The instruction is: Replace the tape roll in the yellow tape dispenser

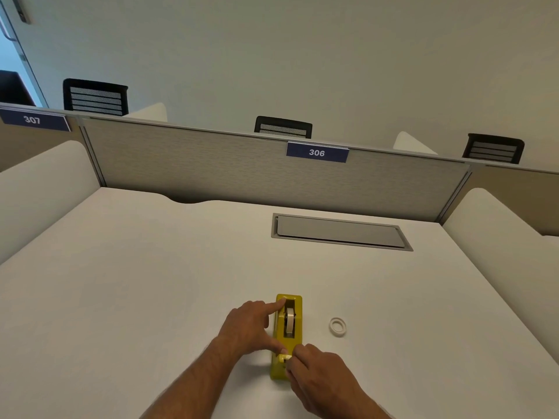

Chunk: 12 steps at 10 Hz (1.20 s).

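The yellow tape dispenser (298, 331) lies on the white desk (151, 282), near the front edge, its long axis pointing away from me. A whitish tape roll (290, 320) stands in its slot. My left hand (252, 328) grips the dispenser's left side, index finger on the far end and thumb near the cutter. My right hand (320, 376) pinches at the cutter end, fingertips on a small pale piece there; whether it is the tape's end I cannot tell. A second ring, thin and whitish (337, 326), lies flat on the desk to the right of the dispenser.
A grey cable hatch (338, 231) is set into the desk further back. A fabric divider panel (211, 164) with a "306" sign (317, 152) closes the far edge. White side screens (496, 237) flank the desk. Black chair backs (283, 127) show behind the divider.
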Each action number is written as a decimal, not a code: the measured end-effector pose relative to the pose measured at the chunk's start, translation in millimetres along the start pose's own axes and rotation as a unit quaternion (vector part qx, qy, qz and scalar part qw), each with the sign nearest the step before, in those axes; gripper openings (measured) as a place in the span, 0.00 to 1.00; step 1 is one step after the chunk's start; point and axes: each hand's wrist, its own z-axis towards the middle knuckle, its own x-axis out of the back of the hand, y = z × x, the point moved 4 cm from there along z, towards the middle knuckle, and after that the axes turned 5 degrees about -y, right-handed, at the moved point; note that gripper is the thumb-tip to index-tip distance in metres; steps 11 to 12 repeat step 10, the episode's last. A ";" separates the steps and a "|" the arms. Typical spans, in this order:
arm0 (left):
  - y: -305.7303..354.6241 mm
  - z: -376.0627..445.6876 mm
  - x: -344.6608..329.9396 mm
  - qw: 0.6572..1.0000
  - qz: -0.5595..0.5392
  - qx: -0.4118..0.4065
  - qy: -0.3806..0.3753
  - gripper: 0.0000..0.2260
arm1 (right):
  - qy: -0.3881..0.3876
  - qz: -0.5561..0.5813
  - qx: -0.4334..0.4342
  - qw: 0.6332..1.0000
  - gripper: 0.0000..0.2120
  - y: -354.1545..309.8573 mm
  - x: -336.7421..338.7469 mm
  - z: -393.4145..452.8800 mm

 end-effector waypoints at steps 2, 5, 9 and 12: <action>0.4 -0.2 -0.7 1.000 0.000 0.005 0.005 0.49 | 0.016 0.004 0.023 1.000 0.11 -2.1 -8.3 -0.3; 0.6 -0.1 -3.6 1.000 -0.006 0.014 0.005 0.49 | 0.002 0.006 0.020 1.000 0.13 0.8 -26.1 -11.8; -0.7 -6.0 -3.6 1.000 -0.012 -0.010 0.020 0.47 | 0.074 0.067 0.004 0.995 0.08 4.5 -4.7 -18.8; -4.9 -11.7 4.6 0.997 -0.018 -0.038 0.057 0.42 | 0.162 0.134 -0.023 0.977 0.03 19.8 30.2 -19.0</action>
